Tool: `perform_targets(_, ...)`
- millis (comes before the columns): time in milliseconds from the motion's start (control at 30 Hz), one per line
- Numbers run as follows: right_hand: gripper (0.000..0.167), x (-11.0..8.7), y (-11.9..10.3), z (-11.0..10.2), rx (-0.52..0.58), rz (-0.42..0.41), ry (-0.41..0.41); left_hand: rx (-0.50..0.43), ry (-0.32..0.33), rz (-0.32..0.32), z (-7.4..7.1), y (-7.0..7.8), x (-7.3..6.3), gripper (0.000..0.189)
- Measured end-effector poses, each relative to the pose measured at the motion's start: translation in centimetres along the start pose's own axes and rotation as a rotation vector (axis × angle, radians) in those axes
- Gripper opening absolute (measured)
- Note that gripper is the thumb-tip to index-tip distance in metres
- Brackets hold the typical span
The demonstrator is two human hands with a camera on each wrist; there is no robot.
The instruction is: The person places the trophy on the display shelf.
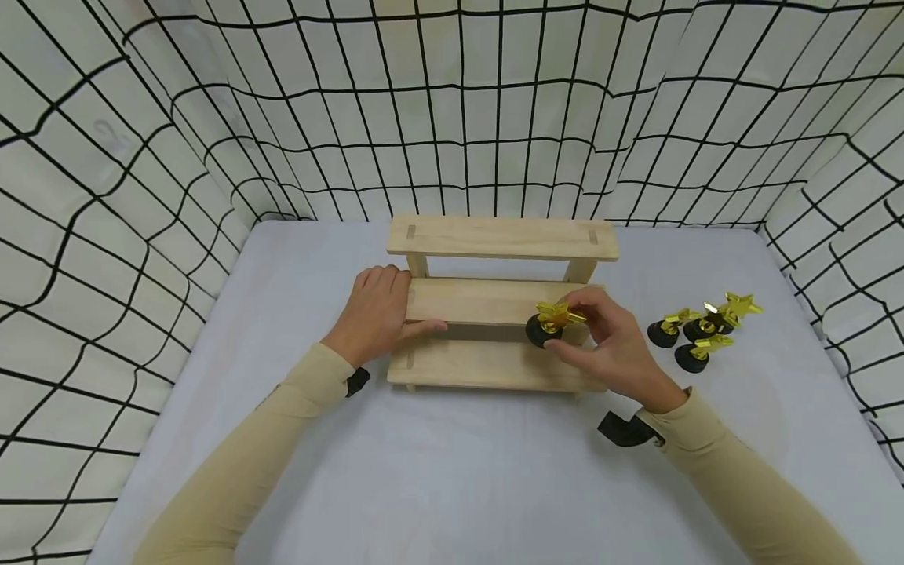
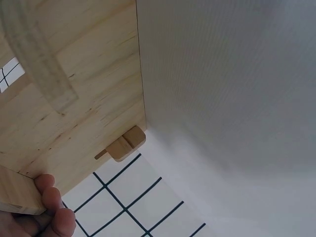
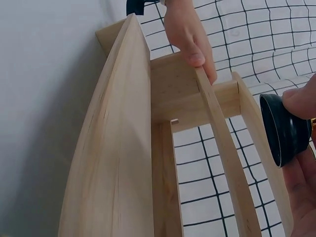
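Observation:
A three-tier wooden shelf [image 1: 487,238] stands on the white table. At its left end, my left hand [image 1: 376,312] grips the middle board [image 1: 469,300], thumb along the front edge; in the left wrist view its fingers [image 2: 52,198] curl around the wood. Above the right part of the shelf, my right hand [image 1: 616,345] pinches a small gold star trophy [image 1: 542,331] by its round black base. The right wrist view shows that black base [image 3: 280,131] tilted between thumb and fingers, beside the boards.
Several more star trophies [image 1: 692,357] with black bases stand close together on the table [image 1: 452,471], right of the shelf. White walls with a black wire grid [image 1: 459,110] rise behind and on both sides.

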State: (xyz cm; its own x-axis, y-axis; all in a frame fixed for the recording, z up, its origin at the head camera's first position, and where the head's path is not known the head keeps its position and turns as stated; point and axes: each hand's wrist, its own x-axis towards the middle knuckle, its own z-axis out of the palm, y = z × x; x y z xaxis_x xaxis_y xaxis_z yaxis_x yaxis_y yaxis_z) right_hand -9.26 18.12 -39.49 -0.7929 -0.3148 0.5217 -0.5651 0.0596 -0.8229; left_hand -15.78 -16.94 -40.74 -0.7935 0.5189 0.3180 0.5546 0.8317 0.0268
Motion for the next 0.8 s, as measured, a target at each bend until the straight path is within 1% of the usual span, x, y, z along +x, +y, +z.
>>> perform_targets(100,0.06,0.1,0.2,0.7,-0.012,0.002,0.002,0.0,0.015,0.02,0.0,0.0,-0.3,0.082)
perform_targets(200,0.059,0.4,0.2,1.3,-0.038,0.003,0.001,0.004,0.023,0.023,0.0,-0.1,-0.3,0.083)
perform_targets(400,0.057,1.0,0.2,2.1,-0.051,-0.003,-0.006,-0.004,0.001,0.008,0.0,-0.1,-0.1,0.087)
perform_targets(533,0.058,0.9,0.2,2.6,-0.065,0.007,-0.027,0.0,0.007,0.015,0.1,0.0,-0.2,0.089)
perform_targets(700,0.058,0.7,0.1,3.6,-0.039,0.045,-0.044,0.009,0.022,0.024,0.2,0.1,-0.2,0.085)
perform_targets(800,0.057,0.8,0.1,4.3,-0.025,0.05,-0.062,0.016,0.019,0.024,0.3,-0.1,-0.2,0.085)
